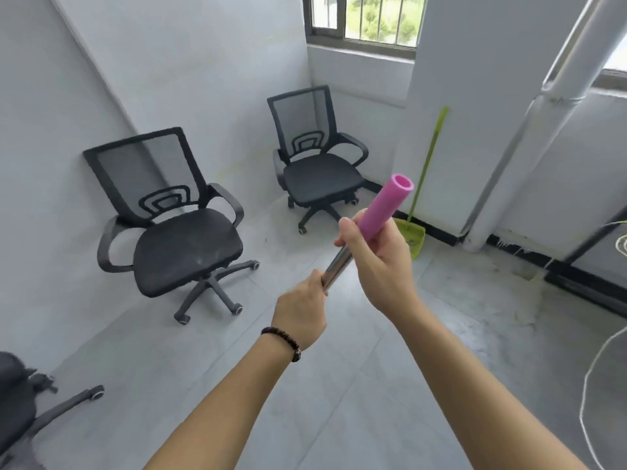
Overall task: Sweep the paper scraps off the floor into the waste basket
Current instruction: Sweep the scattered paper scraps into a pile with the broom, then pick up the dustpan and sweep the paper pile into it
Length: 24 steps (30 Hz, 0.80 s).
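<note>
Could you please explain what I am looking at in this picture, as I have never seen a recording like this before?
There is no machine here. One camera worn on a person's head looks down at their own bare arms. The left hand, wearing a beaded bracelet, grips the metal part of a long handle, probably a broom's. The right hand grips it higher, where the pink sleeve begins. Black office chairs stand on the grey floor, and a green dustpan leans by the wall. No paper scraps or basket show.

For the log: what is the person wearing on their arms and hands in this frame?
Both forearms are bare; no sleeves in view. The left hand and right hand are ungloved, with no rings showing. A dark beaded bracelet circles the left wrist; the right wrist carries nothing.
</note>
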Motion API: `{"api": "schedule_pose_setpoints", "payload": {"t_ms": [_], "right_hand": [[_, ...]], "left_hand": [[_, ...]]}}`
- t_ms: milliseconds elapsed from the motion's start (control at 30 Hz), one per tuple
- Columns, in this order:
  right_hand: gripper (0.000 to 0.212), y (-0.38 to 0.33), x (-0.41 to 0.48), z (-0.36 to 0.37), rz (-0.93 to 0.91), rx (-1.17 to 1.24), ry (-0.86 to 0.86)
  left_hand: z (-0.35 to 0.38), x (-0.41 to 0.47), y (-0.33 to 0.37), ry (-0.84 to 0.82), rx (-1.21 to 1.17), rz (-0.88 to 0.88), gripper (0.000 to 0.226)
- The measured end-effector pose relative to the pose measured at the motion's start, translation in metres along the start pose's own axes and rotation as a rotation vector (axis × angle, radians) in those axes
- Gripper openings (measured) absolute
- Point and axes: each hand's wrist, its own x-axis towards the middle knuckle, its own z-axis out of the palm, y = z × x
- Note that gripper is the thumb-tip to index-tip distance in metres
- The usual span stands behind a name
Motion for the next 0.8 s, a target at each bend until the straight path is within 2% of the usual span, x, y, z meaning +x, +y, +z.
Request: {"api": "schedule_pose_setpoints", "payload": {"t_ms": [133, 267, 400, 600, 800], "right_hand": [[0.036, 0.024, 0.073, -0.027, 0.098, -0.011, 0.185], [0.039, 0.063, 0.153, -0.066, 0.094, -0.024, 0.335], [0.045, 0.120, 0.241, -0.103, 0.108, 0.004, 0.445], [0.062, 0.176, 0.379, -0.141, 0.187, -0.006, 0.464], [0.054, 0.202, 0.491, -0.173, 0.205, -0.163, 0.459]], "left_hand": [[0.012, 0.103, 0.030, -0.104, -0.065, 0.171, 0.020], [0.039, 0.209, 0.062, -0.171, -0.097, 0.315, 0.021], [0.083, 0.319, 0.092, -0.241, -0.073, 0.378, 0.016], [0.121, 0.483, 0.126, -0.452, -0.017, 0.422, 0.033], [0.115, 0.613, 0.148, -0.513, -0.076, 0.560, 0.029]]}}
